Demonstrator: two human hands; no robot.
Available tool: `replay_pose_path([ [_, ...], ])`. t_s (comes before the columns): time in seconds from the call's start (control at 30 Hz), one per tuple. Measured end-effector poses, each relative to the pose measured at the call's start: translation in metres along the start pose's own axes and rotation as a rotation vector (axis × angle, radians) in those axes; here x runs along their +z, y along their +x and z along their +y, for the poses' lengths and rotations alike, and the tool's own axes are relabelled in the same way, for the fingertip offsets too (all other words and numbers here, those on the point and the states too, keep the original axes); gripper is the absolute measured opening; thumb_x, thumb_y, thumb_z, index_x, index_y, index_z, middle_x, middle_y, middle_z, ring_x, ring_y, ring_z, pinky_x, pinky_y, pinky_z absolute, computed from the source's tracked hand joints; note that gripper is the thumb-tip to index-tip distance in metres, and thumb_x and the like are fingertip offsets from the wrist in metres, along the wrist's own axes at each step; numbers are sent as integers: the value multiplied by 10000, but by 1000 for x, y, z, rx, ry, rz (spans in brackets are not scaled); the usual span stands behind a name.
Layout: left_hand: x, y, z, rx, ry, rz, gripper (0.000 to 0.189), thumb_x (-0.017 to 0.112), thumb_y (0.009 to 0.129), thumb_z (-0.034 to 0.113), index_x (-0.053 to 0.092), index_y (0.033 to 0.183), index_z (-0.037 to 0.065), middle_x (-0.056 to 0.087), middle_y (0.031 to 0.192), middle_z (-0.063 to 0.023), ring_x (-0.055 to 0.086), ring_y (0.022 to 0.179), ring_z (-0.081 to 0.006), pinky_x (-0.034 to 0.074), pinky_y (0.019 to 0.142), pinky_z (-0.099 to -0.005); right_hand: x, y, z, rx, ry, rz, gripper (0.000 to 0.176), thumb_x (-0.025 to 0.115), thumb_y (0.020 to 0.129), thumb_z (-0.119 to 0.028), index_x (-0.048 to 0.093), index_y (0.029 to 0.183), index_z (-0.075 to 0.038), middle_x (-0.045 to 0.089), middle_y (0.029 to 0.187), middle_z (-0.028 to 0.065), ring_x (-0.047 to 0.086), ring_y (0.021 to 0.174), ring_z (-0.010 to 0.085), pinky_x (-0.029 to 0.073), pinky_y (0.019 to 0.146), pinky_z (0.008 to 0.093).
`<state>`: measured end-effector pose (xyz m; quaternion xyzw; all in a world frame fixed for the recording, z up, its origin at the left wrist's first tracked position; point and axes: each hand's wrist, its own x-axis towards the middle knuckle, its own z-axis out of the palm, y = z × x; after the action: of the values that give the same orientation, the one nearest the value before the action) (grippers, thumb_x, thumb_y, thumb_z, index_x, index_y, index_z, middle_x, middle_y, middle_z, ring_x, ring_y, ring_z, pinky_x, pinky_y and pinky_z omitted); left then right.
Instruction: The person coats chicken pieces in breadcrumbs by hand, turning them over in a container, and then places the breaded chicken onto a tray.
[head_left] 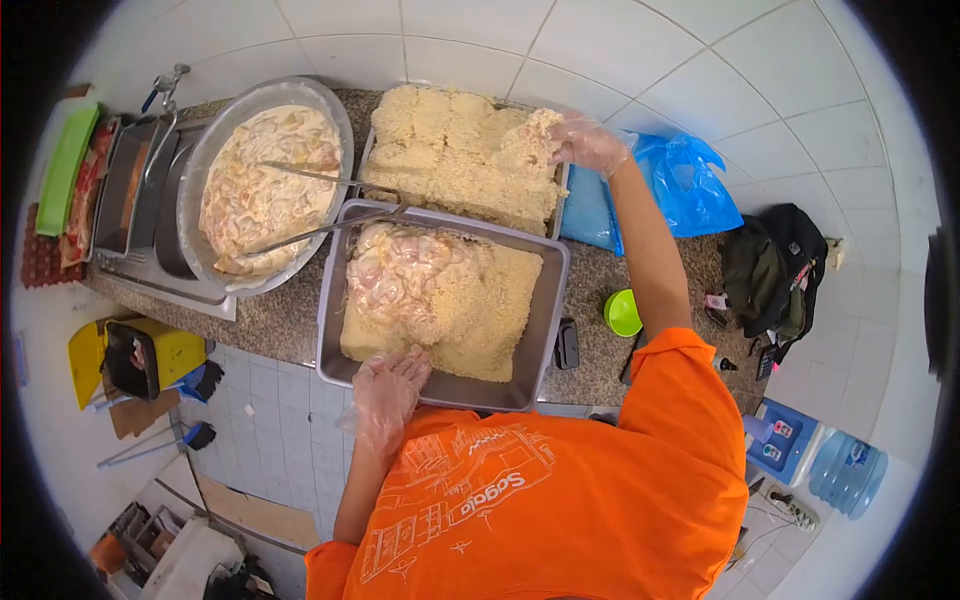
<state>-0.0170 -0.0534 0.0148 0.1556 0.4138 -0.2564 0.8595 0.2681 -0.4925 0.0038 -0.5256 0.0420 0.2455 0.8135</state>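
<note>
My right hand point(592, 143), in a clear plastic glove, grips a breaded chicken piece point(530, 140) at the back right corner of a tray of breaded pieces point(440, 140). My left hand point(393, 385), gloved too, is at the near rim of a grey tub point(552, 300), its fingers stretched out against the crumbs. Pale breadcrumbs point(500, 320) fill much of that tub, and wet, batter-coated raw chicken point(395, 275) is heaped on them at the back left. Metal tongs point(325, 232) lie across the gap between the tub's rim and a large basin point(340, 110) of chicken in batter.
A sink point(172, 215) is left of the basin. Blue plastic bags point(680, 185) lie right of the tray. On the granite counter point(590, 270) stand a green cup point(622, 312) and a dark object point(567, 343). A black bag point(790, 260) sits farther right.
</note>
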Motion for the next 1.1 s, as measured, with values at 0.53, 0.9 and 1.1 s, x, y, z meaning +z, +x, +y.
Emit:
replay_pose_path([
  [0.53,3,5,1,-63,-1,26,678,330,908,247,42,1424,-86,134,1474,-290,147,1389,-403,184,1135,-481,-4,-56,63,299,-147,162,274,661,812,-135,563,1008,29,592,962,104,578,943,203,558,740,395],
  [0.9,11,0,3,-56,14,58,703,352,875,220,41,1430,-78,149,1475,-272,185,1379,-401,211,1128,-471,28,-38,34,295,-1736,166,550,546,868,-400,503,1172,56,544,1176,192,571,1025,330,451,941,354],
  [1.1,7,-1,2,-48,25,36,678,342,892,234,61,1433,-61,172,1471,-253,208,1371,-393,234,1116,-472,76,-44,79,-362,-1807,486,771,504,877,-442,275,1380,97,207,1453,304,144,1382,422,153,1133,462],
])
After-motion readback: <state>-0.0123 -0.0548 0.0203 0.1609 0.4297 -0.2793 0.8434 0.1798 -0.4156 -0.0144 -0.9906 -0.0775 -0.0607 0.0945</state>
